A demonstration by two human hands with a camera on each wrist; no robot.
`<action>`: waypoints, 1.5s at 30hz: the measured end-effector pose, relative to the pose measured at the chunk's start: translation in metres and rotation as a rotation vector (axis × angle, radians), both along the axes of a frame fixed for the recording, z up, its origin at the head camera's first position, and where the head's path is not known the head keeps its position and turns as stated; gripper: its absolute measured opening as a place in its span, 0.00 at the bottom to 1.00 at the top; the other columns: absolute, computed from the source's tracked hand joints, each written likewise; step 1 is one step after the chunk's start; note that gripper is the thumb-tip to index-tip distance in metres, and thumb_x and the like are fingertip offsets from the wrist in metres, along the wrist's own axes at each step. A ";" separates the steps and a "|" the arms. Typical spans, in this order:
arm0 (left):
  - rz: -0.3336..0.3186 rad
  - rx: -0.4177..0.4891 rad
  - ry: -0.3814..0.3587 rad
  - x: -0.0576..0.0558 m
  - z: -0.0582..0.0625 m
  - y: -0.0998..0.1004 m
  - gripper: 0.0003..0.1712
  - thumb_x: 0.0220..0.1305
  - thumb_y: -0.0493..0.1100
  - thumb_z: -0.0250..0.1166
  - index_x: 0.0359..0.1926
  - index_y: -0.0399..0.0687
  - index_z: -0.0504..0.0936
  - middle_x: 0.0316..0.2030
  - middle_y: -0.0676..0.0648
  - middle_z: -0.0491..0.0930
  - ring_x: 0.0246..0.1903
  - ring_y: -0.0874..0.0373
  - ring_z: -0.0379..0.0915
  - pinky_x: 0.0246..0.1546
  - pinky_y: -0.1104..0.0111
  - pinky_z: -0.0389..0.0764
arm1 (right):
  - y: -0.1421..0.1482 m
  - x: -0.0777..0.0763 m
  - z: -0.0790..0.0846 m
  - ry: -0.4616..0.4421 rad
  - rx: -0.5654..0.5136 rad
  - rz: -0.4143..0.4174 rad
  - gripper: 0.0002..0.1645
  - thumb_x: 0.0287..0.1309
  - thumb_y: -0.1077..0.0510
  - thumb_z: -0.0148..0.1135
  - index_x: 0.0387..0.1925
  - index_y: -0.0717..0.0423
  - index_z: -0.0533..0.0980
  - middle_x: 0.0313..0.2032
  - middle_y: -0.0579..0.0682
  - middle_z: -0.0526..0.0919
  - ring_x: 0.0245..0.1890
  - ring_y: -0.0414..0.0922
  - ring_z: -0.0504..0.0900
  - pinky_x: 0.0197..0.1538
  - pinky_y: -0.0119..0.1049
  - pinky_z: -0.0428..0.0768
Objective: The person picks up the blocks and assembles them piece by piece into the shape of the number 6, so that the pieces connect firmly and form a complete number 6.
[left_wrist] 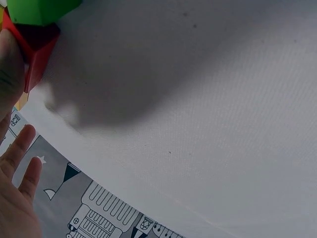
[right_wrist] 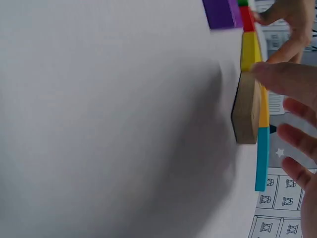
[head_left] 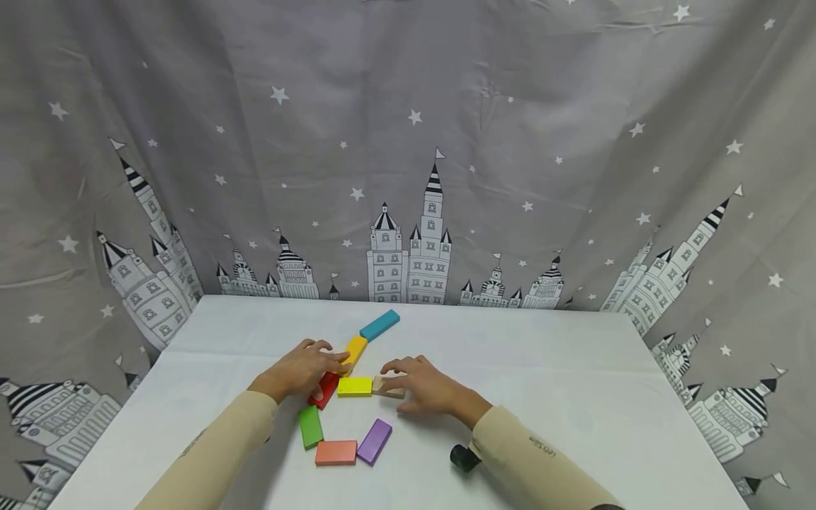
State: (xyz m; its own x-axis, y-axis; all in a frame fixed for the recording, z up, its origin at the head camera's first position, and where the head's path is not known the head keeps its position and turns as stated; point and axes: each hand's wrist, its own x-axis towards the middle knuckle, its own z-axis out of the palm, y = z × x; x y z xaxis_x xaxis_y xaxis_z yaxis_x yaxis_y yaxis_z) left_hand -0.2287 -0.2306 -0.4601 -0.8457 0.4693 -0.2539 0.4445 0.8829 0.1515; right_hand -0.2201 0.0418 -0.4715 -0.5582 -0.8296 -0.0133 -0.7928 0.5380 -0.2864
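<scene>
In the head view my left hand (head_left: 304, 370) reaches over a red block (head_left: 328, 388) and an orange-yellow block (head_left: 355, 348), its thumb on the red one and a fingertip at the orange-yellow one. My right hand (head_left: 428, 387) is over a plain wooden block (right_wrist: 244, 111). One fingertip touches that block's end, beside a bright yellow block (head_left: 354, 387), in the right wrist view; the other fingers are spread. The yellow and wooden blocks lie end to end. A blue block (head_left: 380, 325) meets the orange-yellow block's far end.
Nearer on the white table (head_left: 542, 368) lie a green block (head_left: 310, 427), a salmon block (head_left: 336, 452) and a purple block (head_left: 375, 441), forming a curve below the red one. A small black object (head_left: 464, 458) sits by the right sleeve. A grey castle-print curtain (head_left: 510, 170) stands behind.
</scene>
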 end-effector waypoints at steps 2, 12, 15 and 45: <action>0.004 0.003 0.003 0.001 0.000 0.000 0.35 0.50 0.37 0.73 0.61 0.62 0.77 0.64 0.52 0.72 0.63 0.41 0.59 0.63 0.42 0.62 | -0.002 -0.007 0.002 -0.032 0.052 0.044 0.26 0.57 0.54 0.68 0.59 0.38 0.77 0.66 0.42 0.68 0.65 0.43 0.65 0.67 0.44 0.63; 0.002 -0.005 -0.006 0.000 0.001 0.003 0.35 0.51 0.38 0.73 0.61 0.64 0.77 0.64 0.55 0.71 0.65 0.43 0.58 0.66 0.43 0.56 | -0.009 -0.027 0.005 -0.089 0.144 0.156 0.23 0.54 0.61 0.69 0.53 0.42 0.81 0.65 0.41 0.70 0.63 0.42 0.68 0.67 0.37 0.65; 0.016 -0.011 -0.013 0.001 0.001 0.001 0.35 0.51 0.37 0.73 0.61 0.64 0.77 0.64 0.55 0.71 0.65 0.43 0.58 0.66 0.43 0.56 | -0.011 -0.029 0.005 -0.125 0.137 0.161 0.24 0.54 0.63 0.69 0.53 0.43 0.81 0.65 0.41 0.70 0.64 0.42 0.68 0.67 0.36 0.65; 0.012 -0.016 0.002 0.000 -0.001 0.001 0.35 0.51 0.36 0.73 0.61 0.64 0.77 0.64 0.55 0.71 0.64 0.43 0.59 0.65 0.44 0.59 | -0.007 -0.019 -0.009 -0.229 -0.012 0.051 0.25 0.55 0.63 0.67 0.56 0.48 0.79 0.61 0.46 0.71 0.48 0.35 0.75 0.53 0.26 0.74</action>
